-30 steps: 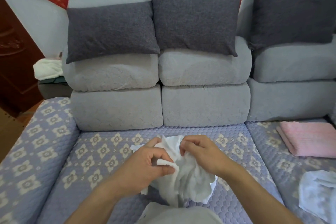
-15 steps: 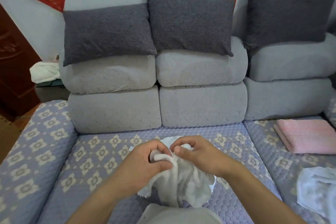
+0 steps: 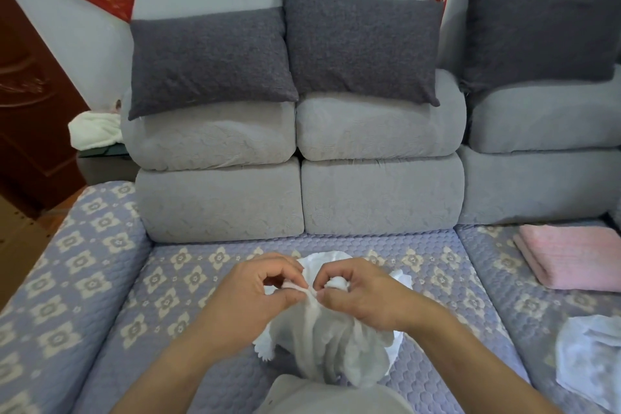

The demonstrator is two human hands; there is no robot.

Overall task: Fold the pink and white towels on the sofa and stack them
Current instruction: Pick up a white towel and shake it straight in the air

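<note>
Both hands are bunched close together over the sofa seat (image 3: 188,279) near its front edge: left hand (image 3: 258,292) and right hand (image 3: 363,292) each have curled fingers pinching the top edge of a crumpled white towel (image 3: 332,346), rest hanging loose. A folded pink towel (image 3: 571,255) sits toward the seat's right edge, another white towel (image 3: 591,356) at the front-right corner.

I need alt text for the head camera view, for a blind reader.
Both hands, left hand and right hand, pinch a crumpled white towel over a patterned sofa seat. A folded pink towel lies at right.
</note>
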